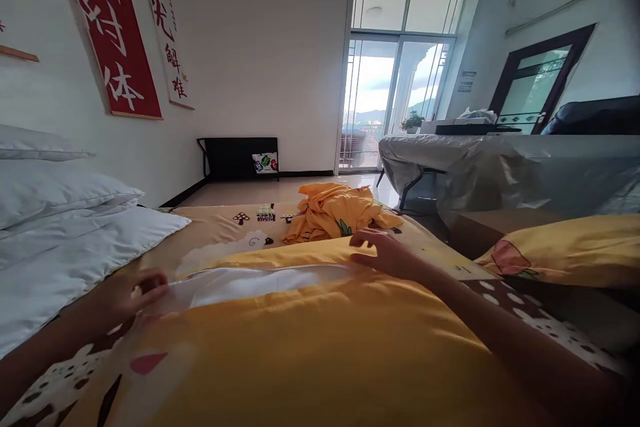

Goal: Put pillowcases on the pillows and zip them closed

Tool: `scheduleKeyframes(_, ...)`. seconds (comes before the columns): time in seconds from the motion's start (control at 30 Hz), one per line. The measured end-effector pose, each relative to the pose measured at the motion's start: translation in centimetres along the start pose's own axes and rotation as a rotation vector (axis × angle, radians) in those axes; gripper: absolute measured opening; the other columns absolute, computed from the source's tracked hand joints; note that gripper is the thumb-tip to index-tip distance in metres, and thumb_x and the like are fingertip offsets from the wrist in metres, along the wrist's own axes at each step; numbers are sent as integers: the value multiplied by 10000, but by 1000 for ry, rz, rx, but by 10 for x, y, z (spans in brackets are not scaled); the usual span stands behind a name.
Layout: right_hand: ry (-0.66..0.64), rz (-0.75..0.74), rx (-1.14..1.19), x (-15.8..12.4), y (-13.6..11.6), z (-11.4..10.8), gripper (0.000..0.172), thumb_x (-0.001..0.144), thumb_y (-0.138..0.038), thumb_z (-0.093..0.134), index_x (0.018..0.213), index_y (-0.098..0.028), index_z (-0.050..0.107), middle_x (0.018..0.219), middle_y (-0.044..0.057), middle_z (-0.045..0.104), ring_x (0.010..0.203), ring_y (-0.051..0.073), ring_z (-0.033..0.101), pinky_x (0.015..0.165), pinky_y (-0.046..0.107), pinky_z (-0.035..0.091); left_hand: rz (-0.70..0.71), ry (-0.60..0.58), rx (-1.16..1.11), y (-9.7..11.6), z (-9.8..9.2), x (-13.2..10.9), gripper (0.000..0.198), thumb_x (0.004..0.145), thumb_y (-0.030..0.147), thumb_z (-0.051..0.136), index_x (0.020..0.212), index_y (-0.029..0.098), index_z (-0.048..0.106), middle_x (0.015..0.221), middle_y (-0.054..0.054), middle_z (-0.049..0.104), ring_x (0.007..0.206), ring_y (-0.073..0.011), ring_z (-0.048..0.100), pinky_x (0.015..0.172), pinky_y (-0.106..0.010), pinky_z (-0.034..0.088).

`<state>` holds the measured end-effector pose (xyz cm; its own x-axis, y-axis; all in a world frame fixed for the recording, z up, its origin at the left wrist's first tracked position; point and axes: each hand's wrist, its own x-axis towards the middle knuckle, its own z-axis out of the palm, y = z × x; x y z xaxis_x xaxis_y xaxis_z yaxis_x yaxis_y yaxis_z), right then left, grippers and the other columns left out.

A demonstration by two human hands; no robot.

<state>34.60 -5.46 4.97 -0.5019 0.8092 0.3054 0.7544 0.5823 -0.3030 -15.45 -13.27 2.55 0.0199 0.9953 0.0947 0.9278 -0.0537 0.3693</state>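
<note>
A pillow in a yellow pillowcase (320, 353) lies across the bed in front of me, its white inner pillow (250, 282) showing through the open edge. My left hand (134, 293) is curled at the left end of that opening, its fingers pinching the white fabric. My right hand (381, 250) rests on the far right end of the opening, fingers bent onto the yellow edge of the case.
White pillows (55, 227) are stacked at the left by the wall. A crumpled yellow cloth (335, 212) lies on the patterned sheet (225, 230) farther down the bed. Another yellow pillow (570, 250) sits at the right. A covered table (500, 163) stands beyond.
</note>
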Motion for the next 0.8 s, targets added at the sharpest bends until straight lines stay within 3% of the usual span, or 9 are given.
scheduleKeyframes(0.07, -69, 57, -171, 11, -2, 11, 327, 750, -348, 579, 1018, -165, 617, 1056, 111, 648, 918, 205, 596, 790, 289, 426, 8, -7, 68, -5, 11, 15, 521, 730, 467, 535, 1170, 187, 539, 1040, -62, 651, 892, -200, 600, 769, -260, 454)
scheduleKeyframes(0.1, -139, 87, -249, 16, -7, 18, 314, 736, -300, 577, 1016, -165, 623, 1036, 113, 660, 905, 211, 612, 771, 283, 432, 6, -75, 106, -4, 19, 23, 581, 705, 430, 550, 1217, 160, 501, 1156, -100, 617, 994, -215, 591, 823, -263, 449)
scheduleKeyframes(0.2, -203, 185, -408, 30, -28, 38, 265, 768, -179, 479, 962, -128, 652, 930, 151, 686, 860, 247, 645, 713, 300, 441, -63, -148, 250, 8, 40, 42, 408, 717, 366, 498, 1047, 140, 574, 1088, -142, 654, 1003, -260, 610, 813, -311, 455)
scheduleKeyframes(0.33, -141, 205, -426, 35, -46, 39, 292, 813, -157, 420, 945, -97, 673, 966, 196, 674, 915, 272, 640, 717, 313, 441, -136, -32, 360, 27, 48, 41, 252, 756, 263, 435, 913, 155, 600, 1009, -161, 677, 943, -290, 629, 719, -329, 435)
scheduleKeyframes(0.5, -168, 123, -390, 15, -43, 30, 334, 757, -294, 586, 1084, -232, 625, 1077, 61, 663, 952, 190, 626, 729, 238, 444, -181, 170, 447, 49, 33, 12, 289, 788, 145, 321, 875, 146, 597, 893, -170, 686, 872, -295, 646, 641, -316, 377)
scheduleKeyframes(0.67, 25, 337, -517, 3, -38, 17, 281, 830, -95, 393, 987, -89, 626, 963, 199, 658, 921, 278, 634, 722, 345, 435, -140, 465, 532, 91, 2, -2, 358, 890, 251, 229, 1040, 156, 539, 922, -137, 670, 842, -292, 630, 603, -319, 322)
scheduleKeyframes(0.8, 250, 449, -599, 7, -36, -27, 307, 836, -79, 356, 1051, -89, 575, 983, 205, 641, 900, 274, 628, 675, 306, 396, -7, 834, 691, 116, -36, -2, 270, 875, 182, 294, 849, 153, 561, 803, -68, 650, 791, -233, 606, 715, -329, 340)
